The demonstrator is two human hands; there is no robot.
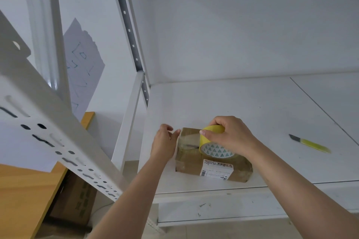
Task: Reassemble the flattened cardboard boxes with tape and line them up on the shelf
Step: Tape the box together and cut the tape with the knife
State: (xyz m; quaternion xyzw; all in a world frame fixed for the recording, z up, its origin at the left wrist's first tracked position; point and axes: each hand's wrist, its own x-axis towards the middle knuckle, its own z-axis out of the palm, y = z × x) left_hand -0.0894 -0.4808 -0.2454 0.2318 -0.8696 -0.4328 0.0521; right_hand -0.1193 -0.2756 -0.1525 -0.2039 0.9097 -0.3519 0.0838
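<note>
A small brown cardboard box (pixel 194 161) with a white shipping label lies on the white shelf board (pixel 262 122), near its front left corner. My right hand (pixel 231 136) grips a yellow tape roll (pixel 209 137) resting on top of the box. A strip of clear tape runs from the roll across the box's far left corner. My left hand (pixel 165 143) is at the box's left end, thumb and fingers pinching the tape end by that corner.
A yellow-handled utility knife (pixel 310 144) lies on the shelf to the right. A perforated white shelf upright (pixel 58 132) crosses the left foreground. A wooden tabletop (pixel 23 196) and a cardboard box (pixel 77 196) on the floor sit lower left. Paper sheets (pixel 83 64) hang on the wall.
</note>
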